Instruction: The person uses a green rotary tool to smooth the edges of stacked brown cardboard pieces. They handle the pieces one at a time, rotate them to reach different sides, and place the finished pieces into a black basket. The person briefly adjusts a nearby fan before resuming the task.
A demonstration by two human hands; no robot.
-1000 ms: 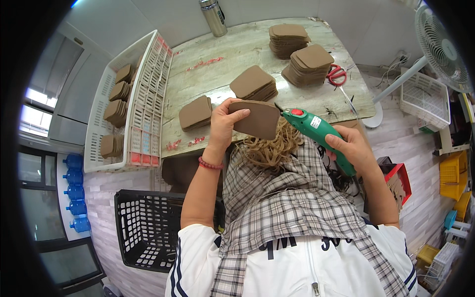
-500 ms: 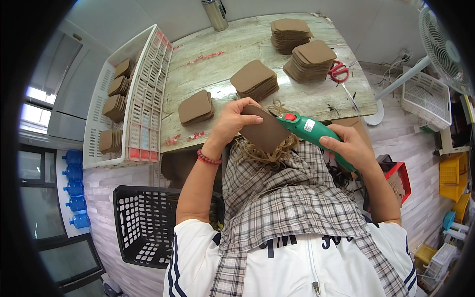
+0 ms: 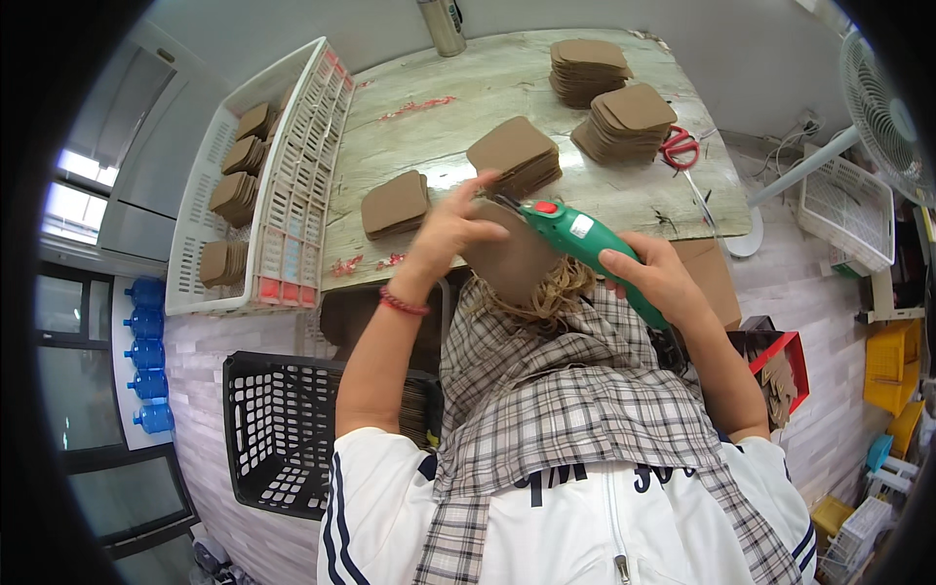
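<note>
In my right hand (image 3: 655,273) is a green handheld electric cutter (image 3: 595,240) with a red button, its dark head pointing up and left. The cutter's head reaches the upper edge of a thin brown rounded sheet (image 3: 517,261), which is smeared by motion. My left hand (image 3: 450,226), also blurred, is at the sheet's left side, thumb over its face and index finger stretched upward near the cutter's head. Thin trimmed strips (image 3: 551,297) lie heaped on the plaid apron (image 3: 565,370) below the sheet.
On the table (image 3: 409,141) stand several brown sheet stacks (image 3: 512,154) and red-handled scissors (image 3: 680,148). A metal flask (image 3: 444,27) is at the back. White crate (image 3: 302,185) at left holds more stacks; a black crate (image 3: 278,429) sits below. A fan (image 3: 882,112) stands at right.
The cutter and right hand have shifted left, bringing the cutter's head to the sheet's upper left. My left hand's fingers have spread, and the sheet has turned. The whole view has shifted slightly.
</note>
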